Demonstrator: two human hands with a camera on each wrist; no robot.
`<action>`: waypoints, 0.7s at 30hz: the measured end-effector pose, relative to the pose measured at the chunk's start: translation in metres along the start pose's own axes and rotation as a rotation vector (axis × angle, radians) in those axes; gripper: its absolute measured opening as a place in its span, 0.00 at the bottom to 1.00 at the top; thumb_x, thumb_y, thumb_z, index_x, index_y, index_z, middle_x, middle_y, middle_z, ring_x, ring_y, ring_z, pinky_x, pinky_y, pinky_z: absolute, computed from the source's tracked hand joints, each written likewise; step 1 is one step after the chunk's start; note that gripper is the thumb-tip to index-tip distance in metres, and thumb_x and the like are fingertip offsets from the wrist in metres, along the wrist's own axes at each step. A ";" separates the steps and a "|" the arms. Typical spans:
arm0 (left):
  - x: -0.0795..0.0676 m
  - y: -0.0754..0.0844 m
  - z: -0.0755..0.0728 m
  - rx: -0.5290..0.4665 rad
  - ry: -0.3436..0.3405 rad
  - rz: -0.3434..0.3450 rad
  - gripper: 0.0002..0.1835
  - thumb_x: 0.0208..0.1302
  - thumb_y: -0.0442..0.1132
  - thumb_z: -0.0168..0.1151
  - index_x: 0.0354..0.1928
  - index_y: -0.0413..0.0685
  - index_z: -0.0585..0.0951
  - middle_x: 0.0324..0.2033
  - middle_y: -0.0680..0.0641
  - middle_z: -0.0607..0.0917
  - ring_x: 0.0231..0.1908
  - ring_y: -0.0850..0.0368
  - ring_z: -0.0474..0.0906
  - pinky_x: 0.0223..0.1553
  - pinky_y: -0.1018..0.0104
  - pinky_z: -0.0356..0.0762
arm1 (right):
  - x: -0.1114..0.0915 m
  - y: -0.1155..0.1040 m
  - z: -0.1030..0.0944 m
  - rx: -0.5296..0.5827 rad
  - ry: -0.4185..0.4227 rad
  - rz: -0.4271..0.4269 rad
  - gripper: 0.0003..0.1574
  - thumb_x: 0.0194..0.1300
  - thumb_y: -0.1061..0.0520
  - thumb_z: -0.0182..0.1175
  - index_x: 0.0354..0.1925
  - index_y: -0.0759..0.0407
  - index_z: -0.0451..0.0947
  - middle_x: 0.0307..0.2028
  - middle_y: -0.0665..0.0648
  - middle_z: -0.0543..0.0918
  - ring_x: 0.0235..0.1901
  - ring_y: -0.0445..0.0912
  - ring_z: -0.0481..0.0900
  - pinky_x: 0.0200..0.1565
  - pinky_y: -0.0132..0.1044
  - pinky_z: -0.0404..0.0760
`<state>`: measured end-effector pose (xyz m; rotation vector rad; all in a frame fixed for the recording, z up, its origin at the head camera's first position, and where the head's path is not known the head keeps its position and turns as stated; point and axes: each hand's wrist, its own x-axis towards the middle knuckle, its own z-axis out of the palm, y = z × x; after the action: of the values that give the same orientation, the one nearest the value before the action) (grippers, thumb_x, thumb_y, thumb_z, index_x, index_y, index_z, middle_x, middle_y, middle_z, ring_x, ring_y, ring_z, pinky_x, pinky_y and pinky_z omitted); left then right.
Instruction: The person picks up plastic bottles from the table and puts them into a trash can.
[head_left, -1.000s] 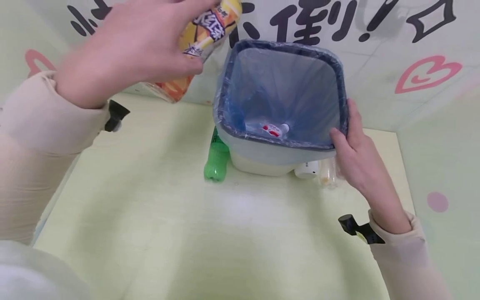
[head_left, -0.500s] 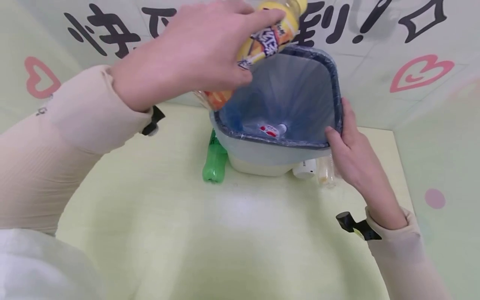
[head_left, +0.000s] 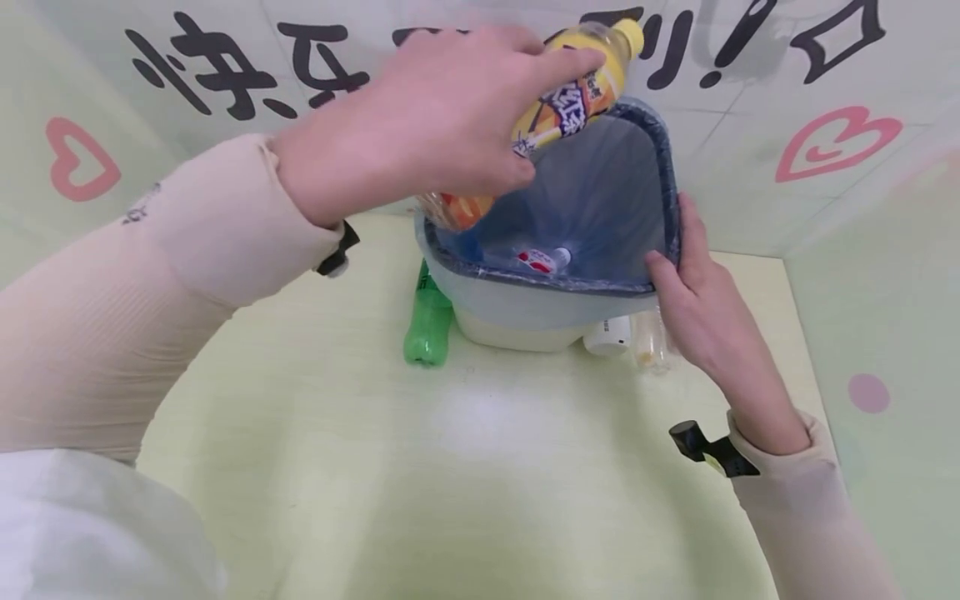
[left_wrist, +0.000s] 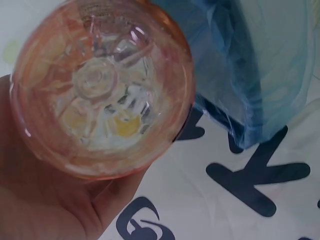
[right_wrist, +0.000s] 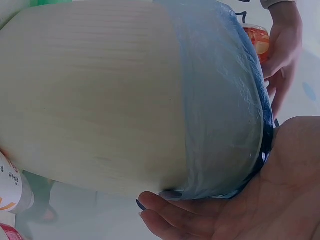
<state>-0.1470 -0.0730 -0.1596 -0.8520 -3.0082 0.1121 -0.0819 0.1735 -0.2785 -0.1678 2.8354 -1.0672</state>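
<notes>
A plastic drink bottle (head_left: 573, 100) with a yellow cap and an orange-yellow label is gripped by my left hand (head_left: 420, 125). It lies slantwise over the mouth of a pale trash bin (head_left: 517, 331), cap toward the wall. Its clear round base (left_wrist: 102, 95) fills much of the left wrist view. My right hand (head_left: 705, 312) holds the bin's right rim, thumb on the inner side and fingers outside. A bluish liner bag (head_left: 607, 183) is folded over the rim. Inside the bin lies a small bottle (head_left: 542, 261) with a red and white label.
On the pale tabletop (head_left: 480, 467) a green bottle (head_left: 428, 329) lies at the bin's left. A white container (head_left: 609, 336) and a clear bottle (head_left: 651, 342) are at its right. Behind stands a wall with black lettering (head_left: 228, 71) and a pink heart (head_left: 838, 143).
My left hand has carried the drink bottle rightward, from the bin's left side to over its mouth. My right hand has stayed on the rim.
</notes>
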 end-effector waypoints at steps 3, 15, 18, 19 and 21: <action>-0.006 0.012 -0.003 -0.017 -0.035 0.009 0.45 0.54 0.53 0.59 0.70 0.71 0.45 0.64 0.45 0.61 0.56 0.47 0.67 0.46 0.44 0.70 | 0.000 -0.001 0.001 0.008 -0.001 0.002 0.39 0.68 0.38 0.34 0.67 0.31 0.24 0.65 0.65 0.57 0.62 0.60 0.58 0.58 0.58 0.57; -0.009 0.023 -0.006 -0.025 -0.031 0.061 0.42 0.55 0.50 0.58 0.70 0.66 0.49 0.64 0.45 0.62 0.57 0.50 0.66 0.46 0.47 0.70 | 0.004 -0.010 0.006 0.010 -0.012 -0.011 0.39 0.68 0.38 0.35 0.68 0.31 0.25 0.64 0.65 0.60 0.62 0.58 0.60 0.58 0.56 0.58; -0.009 0.024 -0.006 -0.020 -0.041 0.061 0.42 0.56 0.50 0.59 0.70 0.67 0.49 0.63 0.45 0.63 0.56 0.50 0.67 0.45 0.47 0.70 | 0.004 -0.010 0.007 0.014 -0.011 -0.011 0.39 0.68 0.37 0.35 0.68 0.31 0.25 0.64 0.64 0.61 0.61 0.58 0.60 0.58 0.56 0.58; -0.009 0.024 -0.006 -0.023 -0.045 0.061 0.42 0.56 0.50 0.59 0.70 0.68 0.49 0.63 0.45 0.63 0.55 0.50 0.67 0.44 0.47 0.71 | 0.005 -0.010 0.007 0.015 -0.011 -0.011 0.39 0.68 0.37 0.35 0.68 0.31 0.25 0.64 0.64 0.61 0.62 0.58 0.60 0.59 0.56 0.57; -0.009 0.024 -0.004 -0.031 -0.051 0.061 0.42 0.56 0.52 0.58 0.70 0.68 0.48 0.64 0.44 0.60 0.56 0.48 0.66 0.45 0.46 0.71 | 0.004 -0.010 0.008 0.015 -0.010 -0.014 0.39 0.68 0.37 0.35 0.67 0.30 0.25 0.63 0.64 0.61 0.61 0.57 0.60 0.58 0.56 0.58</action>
<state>-0.1265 -0.0571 -0.1573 -0.9594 -3.0393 0.0895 -0.0845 0.1601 -0.2777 -0.1918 2.8208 -1.0866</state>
